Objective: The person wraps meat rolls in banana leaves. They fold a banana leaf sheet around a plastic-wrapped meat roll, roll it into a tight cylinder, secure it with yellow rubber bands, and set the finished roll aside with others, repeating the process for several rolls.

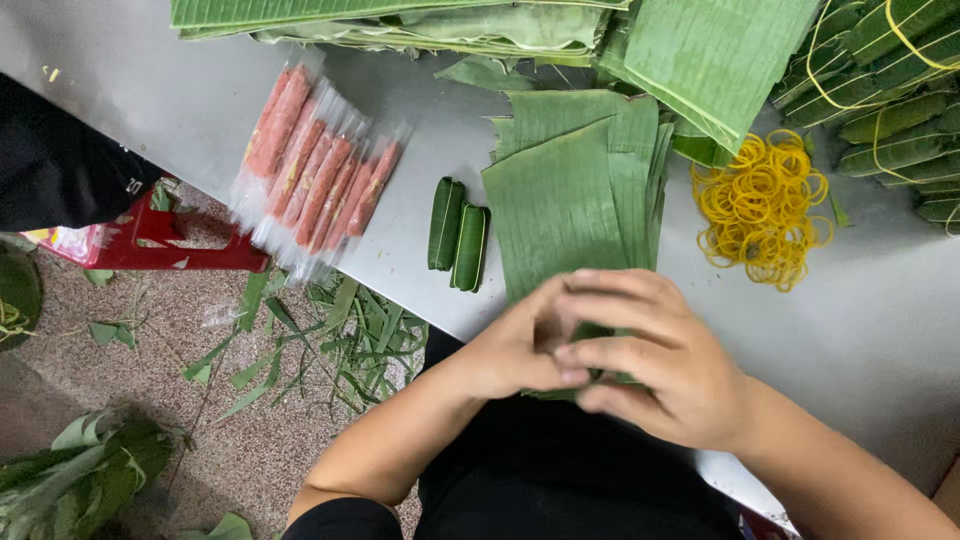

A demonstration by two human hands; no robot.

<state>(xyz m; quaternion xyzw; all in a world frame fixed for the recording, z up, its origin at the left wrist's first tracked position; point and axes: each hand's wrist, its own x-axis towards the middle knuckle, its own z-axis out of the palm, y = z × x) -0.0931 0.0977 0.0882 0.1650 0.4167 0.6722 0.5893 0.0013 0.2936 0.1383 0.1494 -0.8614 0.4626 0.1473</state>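
My left hand (515,345) and my right hand (655,365) meet at the near edge of a grey table (200,90). Both are closed around a green banana-leaf roll (600,372), which is mostly hidden under the fingers. Just beyond the hands lies a stack of cut banana leaf sheets (570,190). Two finished leaf-wrapped rolls (458,236) lie side by side to the left of the stack. Further left, several pink sausages in clear plastic sleeves (315,180) lie in a row.
A heap of yellow rubber bands (765,205) sits right of the leaf stack. Bundles of wrapped rolls tied with yellow bands (890,90) fill the far right. Large banana leaves (420,22) lie along the far edge. Leaf scraps (330,335) litter the floor near a red stool (160,240).
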